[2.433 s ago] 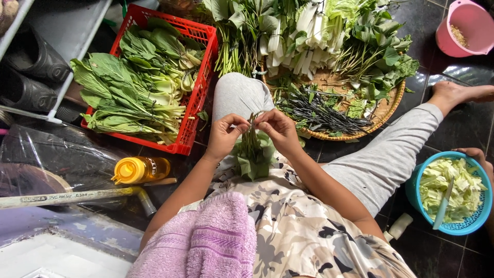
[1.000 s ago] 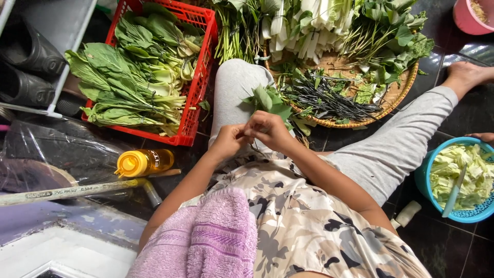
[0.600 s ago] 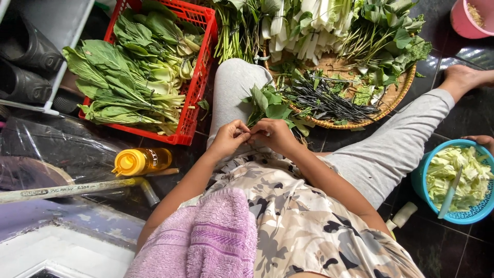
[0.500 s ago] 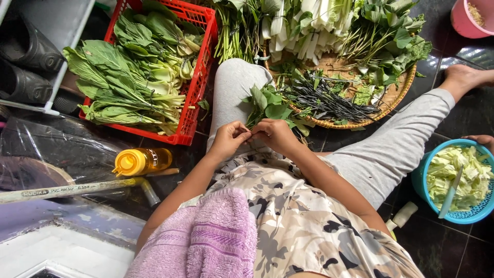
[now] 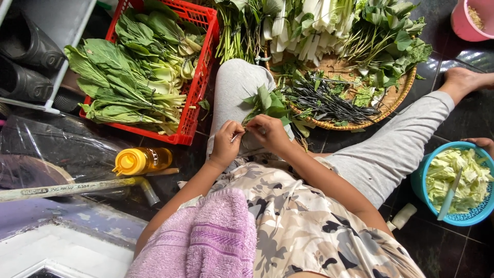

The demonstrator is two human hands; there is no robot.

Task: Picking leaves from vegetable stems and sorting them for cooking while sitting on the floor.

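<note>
Bundling greens over our lap
Both our left hand (image 5: 225, 143) and right hand (image 5: 268, 132) pinch the leafy bunch (image 5: 267, 100) stems; a loose grip could scatter them.

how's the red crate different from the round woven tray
The red crate is rectangular plastic with slatted walls; the woven tray is round, shallow and tan. The red crate holds broad-leafed greens lying in bundles; the woven tray carries thin dark stems and mixed leafy herbs. Both sit on the dark floor with vegetables.
</note>
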